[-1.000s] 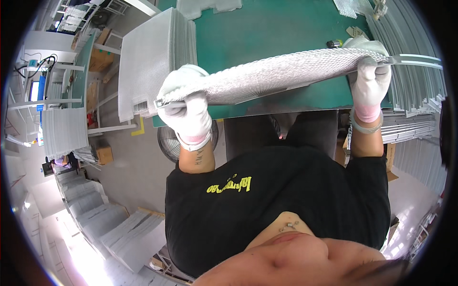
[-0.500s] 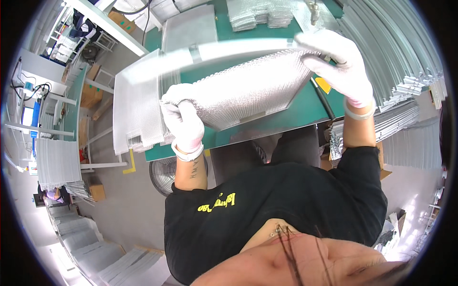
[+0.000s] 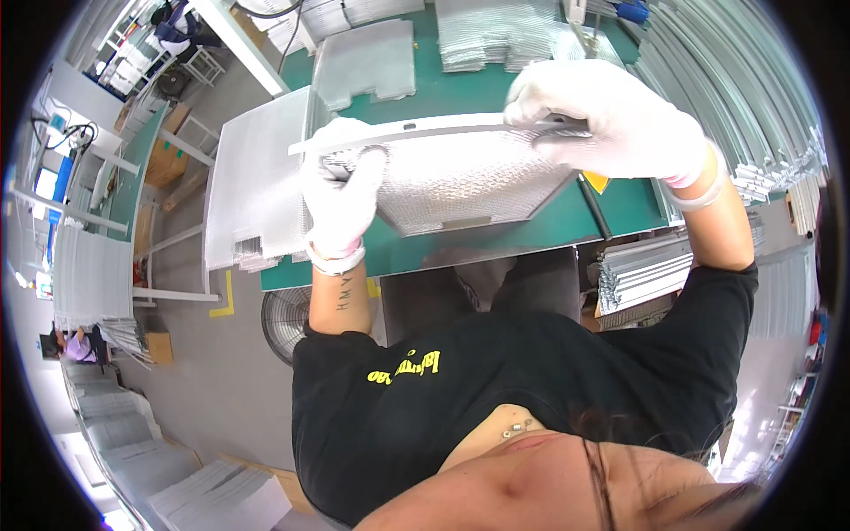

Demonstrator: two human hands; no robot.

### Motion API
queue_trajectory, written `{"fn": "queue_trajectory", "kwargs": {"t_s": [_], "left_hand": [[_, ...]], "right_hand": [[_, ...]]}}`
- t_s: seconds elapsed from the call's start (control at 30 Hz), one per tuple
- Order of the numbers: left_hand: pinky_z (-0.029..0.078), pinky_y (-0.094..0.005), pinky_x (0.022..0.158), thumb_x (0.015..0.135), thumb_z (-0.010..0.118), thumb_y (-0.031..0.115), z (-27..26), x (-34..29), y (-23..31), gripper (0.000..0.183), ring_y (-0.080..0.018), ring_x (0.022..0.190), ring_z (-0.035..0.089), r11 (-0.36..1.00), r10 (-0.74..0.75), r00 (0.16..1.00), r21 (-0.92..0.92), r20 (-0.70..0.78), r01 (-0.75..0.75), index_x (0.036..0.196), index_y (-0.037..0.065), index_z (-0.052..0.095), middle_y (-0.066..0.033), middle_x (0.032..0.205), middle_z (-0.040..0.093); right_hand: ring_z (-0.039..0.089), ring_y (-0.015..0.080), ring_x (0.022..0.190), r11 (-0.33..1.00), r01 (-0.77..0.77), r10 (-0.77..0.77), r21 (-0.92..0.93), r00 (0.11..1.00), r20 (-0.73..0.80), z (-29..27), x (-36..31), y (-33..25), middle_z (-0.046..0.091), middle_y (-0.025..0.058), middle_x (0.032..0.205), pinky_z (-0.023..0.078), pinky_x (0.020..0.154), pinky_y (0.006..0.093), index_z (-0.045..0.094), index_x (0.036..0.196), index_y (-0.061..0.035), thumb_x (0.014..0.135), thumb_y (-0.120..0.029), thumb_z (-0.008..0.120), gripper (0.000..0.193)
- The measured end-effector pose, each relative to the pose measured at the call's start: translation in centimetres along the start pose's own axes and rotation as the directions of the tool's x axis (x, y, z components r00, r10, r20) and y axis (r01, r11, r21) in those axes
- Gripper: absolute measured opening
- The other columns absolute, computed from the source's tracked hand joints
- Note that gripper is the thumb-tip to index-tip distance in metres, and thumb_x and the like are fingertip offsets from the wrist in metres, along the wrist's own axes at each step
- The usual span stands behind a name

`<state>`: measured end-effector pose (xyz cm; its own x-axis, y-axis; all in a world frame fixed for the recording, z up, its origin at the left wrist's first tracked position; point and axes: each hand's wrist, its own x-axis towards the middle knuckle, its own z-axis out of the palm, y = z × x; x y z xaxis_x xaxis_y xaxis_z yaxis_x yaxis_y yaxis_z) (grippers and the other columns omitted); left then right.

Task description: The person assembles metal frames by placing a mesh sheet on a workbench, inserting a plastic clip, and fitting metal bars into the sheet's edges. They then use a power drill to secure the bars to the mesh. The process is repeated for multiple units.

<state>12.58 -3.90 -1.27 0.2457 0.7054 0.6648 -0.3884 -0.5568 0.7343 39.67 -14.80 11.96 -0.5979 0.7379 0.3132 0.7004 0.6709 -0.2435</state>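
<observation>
A silvery metal mesh panel is held tilted over the green table, its lower edge toward me. Along its upper edge runs a thin, pale metal frame strip; whether the mesh sits inside the strip, I cannot tell. My left hand, in a white glove, is closed on the panel's left corner and the strip, thumb toward me. At the other end, my gloved right hand pinches strip and mesh together near the right corner. Its fingers partly cover that corner.
Mesh sheets lie stacked at left and behind. A black rod and a yellow piece lie right of the panel. Long metal strips crowd the right side. A floor fan stands below the table's left corner.
The frame strip, blurred and lifted above the mesh before, has come down along the panel's upper edge. My right hand's fingers have moved leftward along it. The whole view has shifted slightly.
</observation>
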Motion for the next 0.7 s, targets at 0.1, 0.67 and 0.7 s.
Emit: {"fn": "queue_trajectory", "kwargs": {"t_s": [0.1, 0.67, 0.7], "left_hand": [[0.050, -0.0253, 0.076, 0.079, 0.077, -0.001, 1.7, -0.3, 1.0, 0.040, -0.0126, 0.085, 0.062, 0.993, 0.118, 0.974, 0.039, -0.194, -0.112, 0.115, 0.000, 0.061, -0.0067, 0.096, 0.064], [0.044, -0.0195, 0.061, 0.065, 0.092, 0.003, 2.7, 0.0, -1.4, 0.065, -0.0050, 0.069, 0.050, 0.960, 0.275, 0.873, 0.166, -0.403, -0.226, 0.117, 0.003, 0.054, -0.0052, 0.098, 0.064], [0.045, -0.0210, 0.063, 0.064, 0.093, 0.004, 3.1, -0.2, -1.6, 0.060, -0.0058, 0.072, 0.052, 0.968, 0.252, 0.847, 0.134, -0.469, -0.214, 0.114, 0.001, 0.059, -0.0032, 0.092, 0.063]], "right_hand": [[0.066, 0.0328, 0.096, 0.994, -0.111, 0.111, -0.008, 0.986, 0.127, 0.4, 1.9, -1.4, 0.068, 0.0150, 0.104, 0.052, 0.086, 0.0378, 0.064, 0.125, -0.0092, 0.086, -0.007, 0.064, 0.038], [0.064, 0.0333, 0.091, 0.999, -0.013, 0.014, -0.046, 1.000, 0.015, 1.7, 2.1, -0.9, 0.066, 0.0153, 0.100, 0.051, 0.084, 0.0373, 0.062, 0.132, -0.0079, 0.084, 0.001, 0.060, 0.049], [0.064, 0.0334, 0.092, 0.999, -0.012, 0.012, -0.035, 1.000, 0.002, 1.8, 2.2, -0.8, 0.066, 0.0152, 0.102, 0.051, 0.085, 0.0374, 0.062, 0.132, -0.0078, 0.084, 0.001, 0.060, 0.050]]}}
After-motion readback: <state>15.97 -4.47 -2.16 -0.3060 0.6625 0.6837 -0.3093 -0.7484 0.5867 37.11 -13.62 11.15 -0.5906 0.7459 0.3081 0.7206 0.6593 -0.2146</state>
